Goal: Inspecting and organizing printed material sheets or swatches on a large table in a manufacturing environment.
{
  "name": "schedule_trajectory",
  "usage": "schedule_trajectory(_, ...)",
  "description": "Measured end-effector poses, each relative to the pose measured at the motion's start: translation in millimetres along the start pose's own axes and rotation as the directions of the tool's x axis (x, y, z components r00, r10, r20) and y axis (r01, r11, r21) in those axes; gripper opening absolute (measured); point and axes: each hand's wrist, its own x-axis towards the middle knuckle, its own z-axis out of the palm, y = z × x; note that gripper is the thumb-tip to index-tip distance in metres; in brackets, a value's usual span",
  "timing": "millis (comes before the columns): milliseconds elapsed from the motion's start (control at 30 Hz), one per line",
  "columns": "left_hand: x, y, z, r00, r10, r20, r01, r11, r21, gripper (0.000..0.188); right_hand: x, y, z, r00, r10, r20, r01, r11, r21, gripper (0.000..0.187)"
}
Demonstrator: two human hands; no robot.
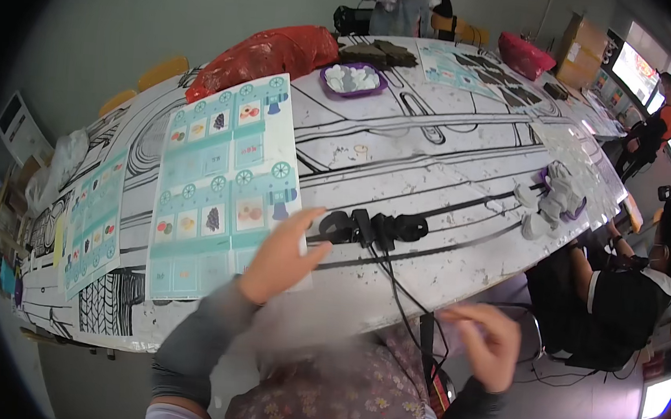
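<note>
My left hand (283,257) is over the table's near edge, thumb and fingers apart, with nothing in it. Just beyond its fingertips lies a black strapped device (373,228) with rounded ends, on the table. From this device a black cable (402,287) runs over the edge and loops down toward my lap. My right hand (490,346) is off the table at the lower right, fingers drawn together at the cable loop. Beside my left hand is a large printed sheet (190,258) with pale green train and fruit pictures.
A smaller printed sheet (96,226) lies at the left. Farther back are a red plastic bag (273,53) and a purple tray (352,94) of pale pieces. Grey-white pieces (555,197) sit at the right. A person in black (620,303) sits beside the table; others are farther off.
</note>
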Motion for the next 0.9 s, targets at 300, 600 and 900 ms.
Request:
schedule_trajectory(300, 52, 21, 27, 0.94, -0.309, 0.143, 0.32, 0.946, -0.058, 0.035, 2, 61, 65, 0.883, 0.122, 0.453, -0.343, 0.827, 0.446, 0.029)
schedule_trajectory(600, 91, 153, -72, 0.903, 0.23, 0.362, -0.071, 0.912, -0.404, 0.019, 12, 59, 61, 0.937, 0.346, -0.054, 0.041, 0.045, 0.998, 0.04)
schedule_trajectory(900, 141, 226, -148, 0.777, 0.624, 0.085, -0.478, 0.672, -0.565, 0.019, 3, -29, -136, 0.603, -0.275, -0.749, 0.777, -0.01, 0.63, 0.025)
